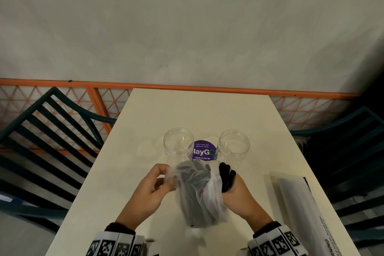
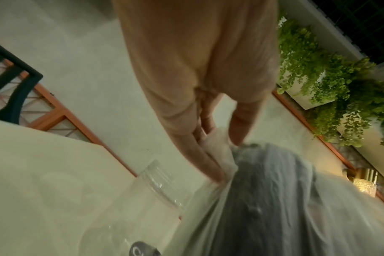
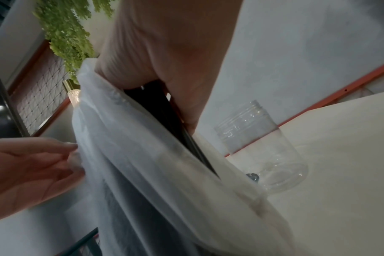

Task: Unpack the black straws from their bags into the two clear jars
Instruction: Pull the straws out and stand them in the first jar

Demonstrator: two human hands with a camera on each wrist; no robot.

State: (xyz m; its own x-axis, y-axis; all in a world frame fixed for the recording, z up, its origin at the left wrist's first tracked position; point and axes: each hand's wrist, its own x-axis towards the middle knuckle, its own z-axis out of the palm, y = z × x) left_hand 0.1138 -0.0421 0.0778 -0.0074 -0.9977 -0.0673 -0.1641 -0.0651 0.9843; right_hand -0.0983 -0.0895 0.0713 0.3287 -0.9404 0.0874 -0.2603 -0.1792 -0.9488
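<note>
A translucent plastic bag (image 1: 197, 193) full of black straws stands on the cream table (image 1: 207, 110) in front of me. My left hand (image 1: 153, 185) pinches the bag's open rim on the left (image 2: 217, 150). My right hand (image 1: 234, 189) grips a bunch of black straws (image 1: 226, 174) that sticks out of the bag's right side; in the right wrist view the straws (image 3: 164, 110) run between my palm and the bag (image 3: 131, 155). Two empty clear jars stand behind the bag, the left jar (image 1: 178, 141) and the right jar (image 1: 234, 144), both with open mouths.
A round purple sticker (image 1: 202, 151) lies on the table between the jars. A long flat white packet (image 1: 301, 203) lies along the table's right edge. Dark slatted chairs (image 1: 41, 141) stand on both sides, and an orange lattice rail (image 1: 187, 86) runs behind the table.
</note>
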